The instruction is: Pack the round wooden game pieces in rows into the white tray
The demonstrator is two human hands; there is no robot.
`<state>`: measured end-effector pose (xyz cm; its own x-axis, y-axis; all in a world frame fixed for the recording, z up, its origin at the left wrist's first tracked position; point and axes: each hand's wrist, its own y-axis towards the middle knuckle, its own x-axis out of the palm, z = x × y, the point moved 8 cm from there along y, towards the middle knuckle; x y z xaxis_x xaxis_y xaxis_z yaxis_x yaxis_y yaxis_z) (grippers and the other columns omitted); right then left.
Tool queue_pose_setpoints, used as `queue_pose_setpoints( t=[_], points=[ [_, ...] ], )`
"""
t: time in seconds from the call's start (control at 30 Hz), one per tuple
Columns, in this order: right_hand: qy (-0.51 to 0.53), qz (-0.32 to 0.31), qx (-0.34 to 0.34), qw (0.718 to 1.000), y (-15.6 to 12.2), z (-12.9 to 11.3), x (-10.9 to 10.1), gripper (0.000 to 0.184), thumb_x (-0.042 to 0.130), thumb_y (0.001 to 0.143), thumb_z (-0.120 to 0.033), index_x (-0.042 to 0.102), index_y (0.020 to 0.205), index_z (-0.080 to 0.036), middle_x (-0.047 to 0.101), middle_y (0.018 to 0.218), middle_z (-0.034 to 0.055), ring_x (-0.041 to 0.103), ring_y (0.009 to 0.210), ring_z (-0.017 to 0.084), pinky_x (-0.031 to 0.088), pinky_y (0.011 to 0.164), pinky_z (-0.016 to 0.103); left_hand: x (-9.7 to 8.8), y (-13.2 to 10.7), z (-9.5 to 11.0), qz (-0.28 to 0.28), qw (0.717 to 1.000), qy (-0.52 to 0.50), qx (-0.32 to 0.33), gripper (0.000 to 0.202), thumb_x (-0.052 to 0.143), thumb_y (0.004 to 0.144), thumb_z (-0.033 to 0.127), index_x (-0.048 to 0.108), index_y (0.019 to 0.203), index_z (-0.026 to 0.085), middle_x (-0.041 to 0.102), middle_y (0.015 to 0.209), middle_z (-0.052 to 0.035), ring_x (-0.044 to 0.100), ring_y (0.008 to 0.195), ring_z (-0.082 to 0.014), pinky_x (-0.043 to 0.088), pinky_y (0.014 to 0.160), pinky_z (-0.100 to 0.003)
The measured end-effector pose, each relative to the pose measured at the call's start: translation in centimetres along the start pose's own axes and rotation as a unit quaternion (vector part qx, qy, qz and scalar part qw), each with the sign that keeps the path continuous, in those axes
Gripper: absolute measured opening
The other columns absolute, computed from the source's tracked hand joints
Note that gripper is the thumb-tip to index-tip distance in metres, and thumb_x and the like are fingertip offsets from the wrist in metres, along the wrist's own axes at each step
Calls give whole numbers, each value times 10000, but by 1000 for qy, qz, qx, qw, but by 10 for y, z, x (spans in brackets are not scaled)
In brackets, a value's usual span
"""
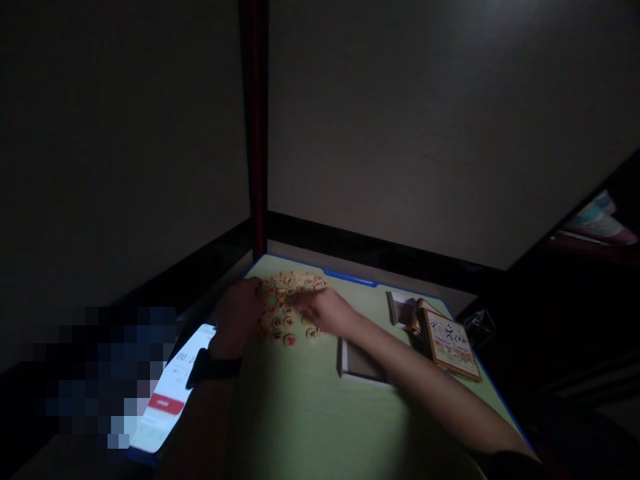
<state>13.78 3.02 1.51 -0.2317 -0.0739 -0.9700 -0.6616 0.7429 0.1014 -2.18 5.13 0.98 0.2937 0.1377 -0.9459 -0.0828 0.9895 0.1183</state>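
Several round wooden game discs (286, 313) with red and dark marks lie in a loose patch at the far end of a green table (300, 407). My left hand (238, 315) rests at the patch's left edge, fingers curled over the discs, a dark watch on the wrist. From the right, my right hand (325, 309) reaches onto the discs with its fingers stretched toward the middle of the patch. The dim light hides whether either hand holds a disc.
A lit phone (173, 390) lies at the table's left edge. An open shallow box tray (361, 365) sits under my right forearm, with a patterned box lid (451, 344) and a small box (403, 308) to its right. Dark walls and a red post (257, 133) stand behind.
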Motion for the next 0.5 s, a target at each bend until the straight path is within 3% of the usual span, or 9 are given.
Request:
queue_pose_setpoints(
  t=[0.07,0.1,0.2,0.3,0.5],
  points=[
    [-29,32,94,995,8,45,-23,270,521,825,-53,744,947,-144,741,890,56,644,807,154,416,733,227,0,0,1,0,1000,3,5,390,353,956,305,710,1063,190,738,1066,-133,699,953,-289,526,756,-347],
    [-40,18,130,991,11,65,-27,277,554,798,-56,747,980,-139,742,887,53,642,794,157,412,720,227,0,0,1,0,1000,3,5,389,355,957,306,710,1065,189,738,1067,-133,699,954,-288,527,755,-346],
    [-41,-42,155,986,22,101,-24,348,609,760,-47,752,1056,-162,756,930,36,664,837,161,422,733,215,3,0,3,1,1000,-2,12,390,356,962,304,706,1094,194,737,1081,-128,698,953,-277,528,762,-341],
    [-45,-62,159,984,31,113,-10,309,618,772,-60,766,1018,-172,763,974,44,682,902,176,433,751,212,8,1,12,1,999,-8,38,375,357,969,270,698,1106,189,730,1098,-118,690,976,-245,516,823,-325],
    [-63,-81,170,980,40,114,9,247,600,777,-43,741,949,-151,759,963,95,683,894,198,424,712,223,17,-2,38,11,994,-13,107,332,386,966,223,705,1050,187,722,1099,-98,654,1030,-209,474,941,-294]
  ],
)
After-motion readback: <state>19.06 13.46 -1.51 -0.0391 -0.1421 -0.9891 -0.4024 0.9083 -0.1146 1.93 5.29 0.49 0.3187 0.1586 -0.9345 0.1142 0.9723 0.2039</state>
